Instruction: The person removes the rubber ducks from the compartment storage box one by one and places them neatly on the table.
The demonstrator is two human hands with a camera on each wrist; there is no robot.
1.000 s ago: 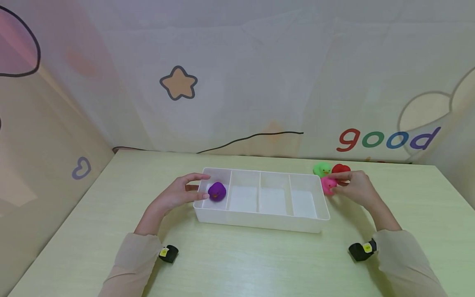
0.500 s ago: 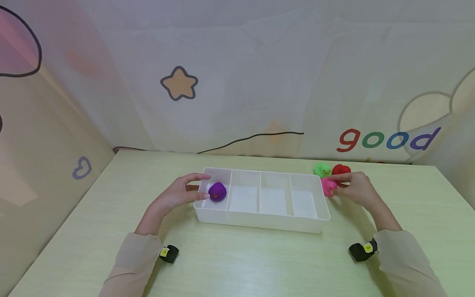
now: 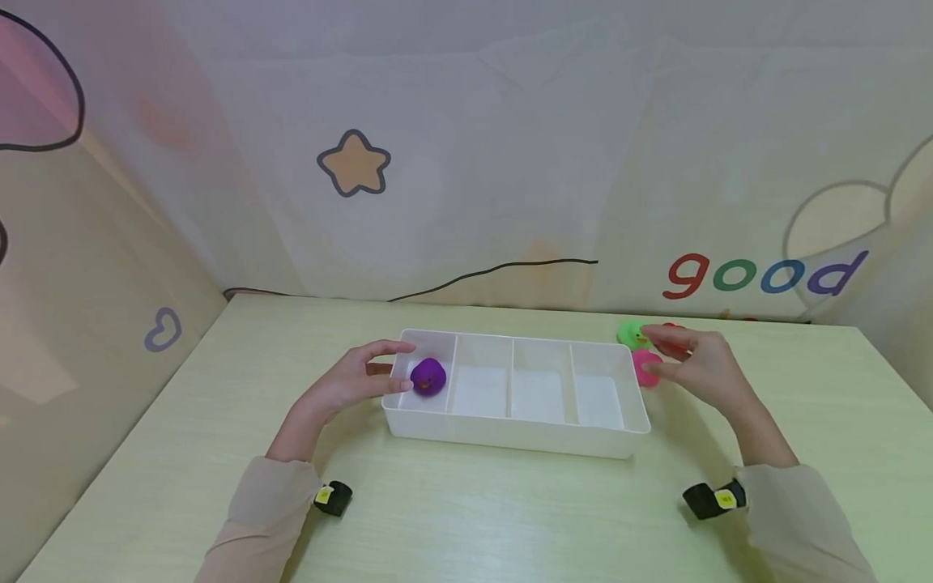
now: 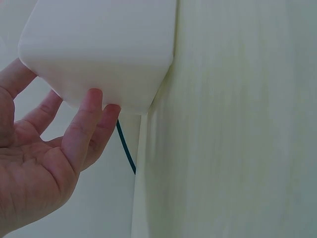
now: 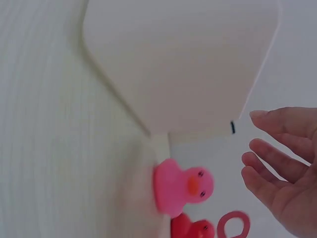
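My left hand (image 3: 357, 376) holds the left end of a white divided tray (image 3: 510, 433); the left wrist view has some fingers against the outside of the end wall (image 4: 109, 79) and others reaching over the rim. A purple rubber duck (image 3: 428, 377) sits in the leftmost compartment. Off the tray's right end, my right hand (image 3: 703, 364) hovers with thumb and fingers apart, holding nothing. Below its fingertips a pink rubber duck (image 3: 645, 367) stands on the table, plain in the right wrist view (image 5: 178, 187). Behind it are a green duck (image 3: 631, 334) and a mostly hidden red duck (image 5: 192, 228).
The tray's other compartments (image 3: 477, 389) show bare floors. A pale table (image 3: 466, 518) runs back to a printed cloth backdrop (image 3: 474, 162). Each wrist wears a black camera (image 3: 334, 498).
The right hand's fingers have let go of the pink duck and spread, lifting slightly and now covering most of the red duck. The left hand and tray stay put.
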